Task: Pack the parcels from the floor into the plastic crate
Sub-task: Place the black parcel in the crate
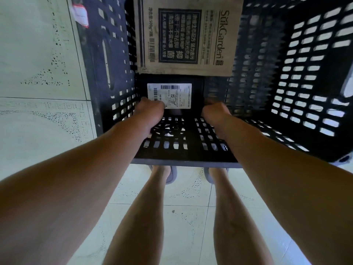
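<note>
Though on parcel, hands' fingertips unseen.

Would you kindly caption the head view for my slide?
In the crate, the left hand and right hand hold a black parcel beside a cardboard box.

Both our bare arms reach forward and down, nearly parallel, with the forearms filling the lower corners of the view. Our left hand shows its back, wrist bent down, fingers curled under and out of sight round the left end of the black parcel. Our right hand mirrors it at the parcel's right end, knuckles up, fingers curled and slightly blurred. The hands are apart and level with each other.
</note>
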Demonstrator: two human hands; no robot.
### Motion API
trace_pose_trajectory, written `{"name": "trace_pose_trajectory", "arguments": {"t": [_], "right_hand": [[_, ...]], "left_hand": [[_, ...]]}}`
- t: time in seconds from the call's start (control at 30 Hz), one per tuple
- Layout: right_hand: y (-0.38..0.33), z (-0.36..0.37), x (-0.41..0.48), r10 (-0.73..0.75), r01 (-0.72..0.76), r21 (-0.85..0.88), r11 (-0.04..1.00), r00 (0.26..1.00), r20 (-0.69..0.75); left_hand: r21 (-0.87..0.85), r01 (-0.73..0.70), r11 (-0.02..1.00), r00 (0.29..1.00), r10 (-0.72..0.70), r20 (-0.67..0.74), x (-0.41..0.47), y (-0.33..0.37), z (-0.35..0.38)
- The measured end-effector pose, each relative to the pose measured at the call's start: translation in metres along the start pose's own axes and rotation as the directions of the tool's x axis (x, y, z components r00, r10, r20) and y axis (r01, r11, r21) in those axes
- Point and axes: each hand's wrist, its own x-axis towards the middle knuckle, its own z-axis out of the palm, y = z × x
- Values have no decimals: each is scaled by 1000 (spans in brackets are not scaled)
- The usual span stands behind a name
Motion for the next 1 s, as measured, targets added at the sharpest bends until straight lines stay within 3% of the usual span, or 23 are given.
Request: {"name": "trace_pose_trajectory", "arguments": {"t": [0.17,0.37,0.57,0.77,0.87,1.0], "right_hand": [[-7,-5,-14,-63,62,-79,995,998,-20],[-18,-47,-86,-167,164,-65,984,985,-49],[-33,-131,-217,-229,229,11,973,973,-25],[-30,-211,-354,-333,345,67,936,932,-144],[-7,-232,-414,-343,368,93,925,916,-210],[38,-246,-490,-299,351,163,922,913,-278]], "left_hand": [[50,-70,996,997,69,19,-12,14,-3],[-88,-95,992,991,102,85,-79,32,-22],[-149,-211,966,969,227,102,-213,76,-60],[-139,-354,925,933,359,12,-363,120,-83],[-136,-460,877,880,471,58,-424,136,-77],[-196,-499,844,835,529,152,-496,140,-53]]}}
